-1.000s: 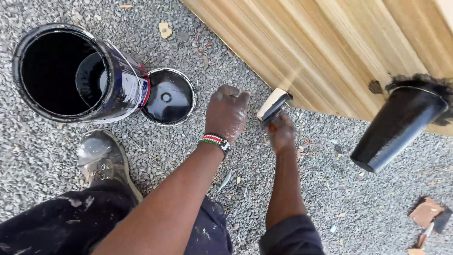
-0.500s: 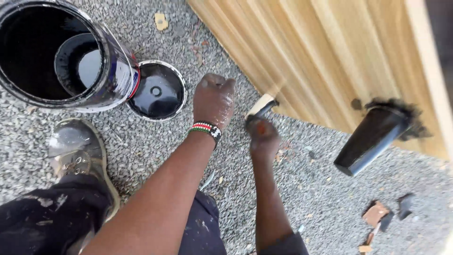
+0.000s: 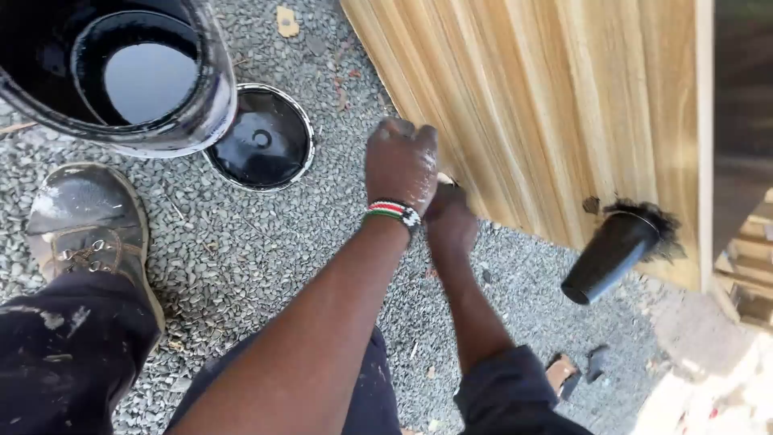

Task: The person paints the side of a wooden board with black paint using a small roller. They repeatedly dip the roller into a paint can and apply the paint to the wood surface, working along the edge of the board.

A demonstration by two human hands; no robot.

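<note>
Wooden brush handle (image 3: 445, 179) toward planks (image 3: 564, 105)

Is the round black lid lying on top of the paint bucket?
No, the round black lid lies flat on the gravel beside the open paint bucket, not on top of it.

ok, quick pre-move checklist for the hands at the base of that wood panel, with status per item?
1. Left hand closed in a fist low against the wood panel: ok.
2. Right hand tucked under it: ok; what it holds: cannot tell, hidden.
3. Open bucket of black liquid upright on the gravel: ok.
4. Black lid flat beside the bucket, apart from both hands: ok.
5. Black brush leaning with bristles on the panel: not ok, marks the wood.
6. Boot apart from the bucket: ok.
</note>
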